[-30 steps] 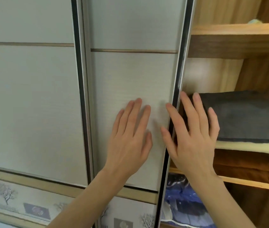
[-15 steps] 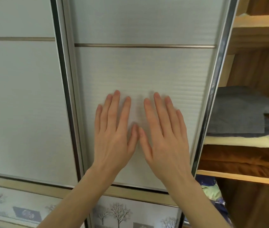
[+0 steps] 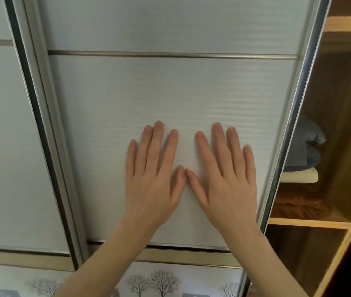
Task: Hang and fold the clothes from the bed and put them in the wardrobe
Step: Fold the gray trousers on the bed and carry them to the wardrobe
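Folded clothes stacked on a light wooden wardrobe shelf at right, inside the open section: grey-blue folded fabric on top, cream folded cloth under it, rust-brown folded fabric at the bottom, touching the shelf board. Long axes lying level, running across the shelf; rounded folds of the grey-blue piece bulging toward the right. Left parts of the stack hidden behind the door's edge.

Just left of the stack, pale grey-white ribbed sliding wardrobe door, tall and upright, framed by a shiny metal edge strip and crossed high up by a thin metal bar. Printed band of bare grey trees along the lower part.

Left hand laid flat on the door panel, fingers straight and slightly spread, pointing upward; grip fully open, holding nothing, only pressing the surface. Right hand just beside it, likewise flat and open against the panel, fingers straight and fanned, little finger near the metal edge strip. Thumb tips of both hands almost touching in the middle. Both forearms bare, rising from the bottom edge.

Further left, second pale sliding door panel behind a dark-lined metal frame.
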Available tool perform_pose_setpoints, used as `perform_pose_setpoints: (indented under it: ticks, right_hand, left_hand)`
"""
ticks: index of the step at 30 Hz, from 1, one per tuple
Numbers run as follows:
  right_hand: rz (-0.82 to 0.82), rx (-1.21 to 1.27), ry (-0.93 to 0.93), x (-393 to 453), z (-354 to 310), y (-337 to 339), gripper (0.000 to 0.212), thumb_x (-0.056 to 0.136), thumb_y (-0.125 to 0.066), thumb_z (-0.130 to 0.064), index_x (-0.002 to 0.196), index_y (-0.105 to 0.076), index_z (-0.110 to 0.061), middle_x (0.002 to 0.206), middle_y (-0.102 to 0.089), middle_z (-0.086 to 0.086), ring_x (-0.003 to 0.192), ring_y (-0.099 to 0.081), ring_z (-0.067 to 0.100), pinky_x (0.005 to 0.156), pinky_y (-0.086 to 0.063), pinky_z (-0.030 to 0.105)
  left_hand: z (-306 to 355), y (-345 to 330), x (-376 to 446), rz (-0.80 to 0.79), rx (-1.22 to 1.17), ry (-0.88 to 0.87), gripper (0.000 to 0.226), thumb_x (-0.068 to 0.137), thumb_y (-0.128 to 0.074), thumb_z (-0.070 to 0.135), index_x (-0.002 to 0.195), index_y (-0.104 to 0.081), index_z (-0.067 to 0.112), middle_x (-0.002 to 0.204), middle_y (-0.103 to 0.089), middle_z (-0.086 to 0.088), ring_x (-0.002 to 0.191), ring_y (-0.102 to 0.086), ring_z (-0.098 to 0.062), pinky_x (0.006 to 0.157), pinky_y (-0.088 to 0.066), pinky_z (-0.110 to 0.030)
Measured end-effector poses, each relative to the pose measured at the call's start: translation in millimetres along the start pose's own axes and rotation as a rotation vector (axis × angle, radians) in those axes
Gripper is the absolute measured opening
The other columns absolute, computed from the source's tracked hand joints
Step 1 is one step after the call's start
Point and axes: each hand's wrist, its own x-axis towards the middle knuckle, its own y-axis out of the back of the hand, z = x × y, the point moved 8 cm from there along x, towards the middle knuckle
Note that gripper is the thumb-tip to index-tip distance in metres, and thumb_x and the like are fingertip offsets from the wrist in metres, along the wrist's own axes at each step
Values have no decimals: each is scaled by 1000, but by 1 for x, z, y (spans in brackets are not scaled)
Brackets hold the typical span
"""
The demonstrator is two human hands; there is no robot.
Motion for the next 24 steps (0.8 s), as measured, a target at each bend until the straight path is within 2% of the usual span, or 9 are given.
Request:
perform_pose_setpoints:
  ticks: [14,18,24]
  right_hand:
    - [-2,-5,-29,-12,62,20,71,107,-46,-56,167,-18,-29,175,-9,9,162,-5,32,128,-15,56]
    - [-6,-41,-22,-16,80,21,70,108,-45,-56,167,-18,-30,175,-8,7,162,-6,32,129,-12,54]
    - [3,-55,-17,-22,108,26,72,107,-46,-57,167,-18,-29,175,-8,7,162,-6,32,129,-11,52]
  left_hand:
    - [65,-24,5,26,-52,-31,60,110,-48,28,164,-32,9,173,-23,-17,162,-17,-32,129,-16,-59]
    - [59,-22,-3,84,38,40,66,106,-54,32,164,-33,8,171,-25,-20,161,-19,-36,128,-13,-64]
    - [67,-35,-4,35,40,24,67,108,-50,35,166,-29,9,172,-21,-21,162,-16,-38,128,-14,-64]
